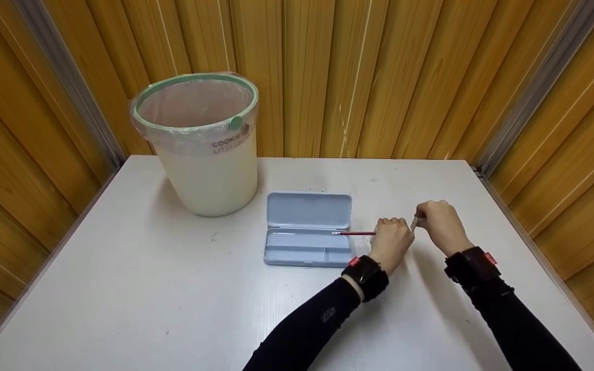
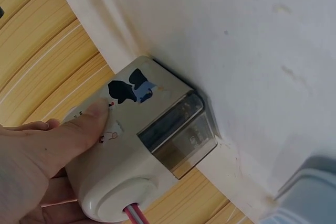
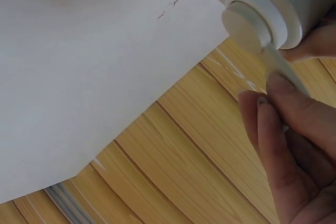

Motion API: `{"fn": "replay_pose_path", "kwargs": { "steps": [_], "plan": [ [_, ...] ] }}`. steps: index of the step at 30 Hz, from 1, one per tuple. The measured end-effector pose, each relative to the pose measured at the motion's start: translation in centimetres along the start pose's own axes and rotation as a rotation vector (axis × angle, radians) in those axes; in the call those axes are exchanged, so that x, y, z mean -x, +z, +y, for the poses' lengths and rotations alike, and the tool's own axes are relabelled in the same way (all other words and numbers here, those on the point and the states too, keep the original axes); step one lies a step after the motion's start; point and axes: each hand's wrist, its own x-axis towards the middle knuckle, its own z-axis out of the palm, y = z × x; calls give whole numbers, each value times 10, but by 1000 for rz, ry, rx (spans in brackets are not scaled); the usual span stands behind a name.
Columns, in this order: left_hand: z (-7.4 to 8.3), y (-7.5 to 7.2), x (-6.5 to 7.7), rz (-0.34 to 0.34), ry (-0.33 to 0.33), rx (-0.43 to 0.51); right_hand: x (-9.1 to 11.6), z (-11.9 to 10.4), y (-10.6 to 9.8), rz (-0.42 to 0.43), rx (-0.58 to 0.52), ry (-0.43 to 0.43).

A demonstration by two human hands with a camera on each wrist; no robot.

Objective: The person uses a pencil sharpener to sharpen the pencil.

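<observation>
My left hand (image 1: 392, 242) grips a cream crank pencil sharpener (image 2: 126, 156), its thumb across a side with dark animal stickers. From the sharpener's round front a red pencil (image 1: 359, 233) sticks out to the left, its far end over the right part of an open light-blue pencil case (image 1: 308, 210). A clear shavings drawer (image 2: 186, 148) shows in the left wrist view. My right hand (image 1: 441, 224) pinches the crank handle (image 3: 283, 66) on the sharpener's back between thumb and fingers. Most of the sharpener is hidden behind the left hand in the head view.
A tall cream bin (image 1: 209, 180) with a green rim and a plastic liner stands at the back left of the white table (image 1: 137, 288). Wood-patterned panels (image 1: 307, 77) enclose the table at the back and sides.
</observation>
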Motion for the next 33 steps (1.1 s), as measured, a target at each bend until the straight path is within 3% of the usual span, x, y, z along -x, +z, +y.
{"fn": "replay_pose_path", "kwargs": {
  "steps": [9, 18, 27, 33],
  "plan": [
    [0, 2, 1, 19, -20, 8, -10, 4, 8, 25, 0, -4],
    [1, 0, 1, 5, -17, 20, -20, 13, 19, -11, -12, 22],
    [4, -1, 2, -33, 10, 39, -21, 34, 37, -79, -83, 44],
    [1, 0, 1, -16, -21, 43, -26, 39, 42, -96, -147, 24]
  ]
}}
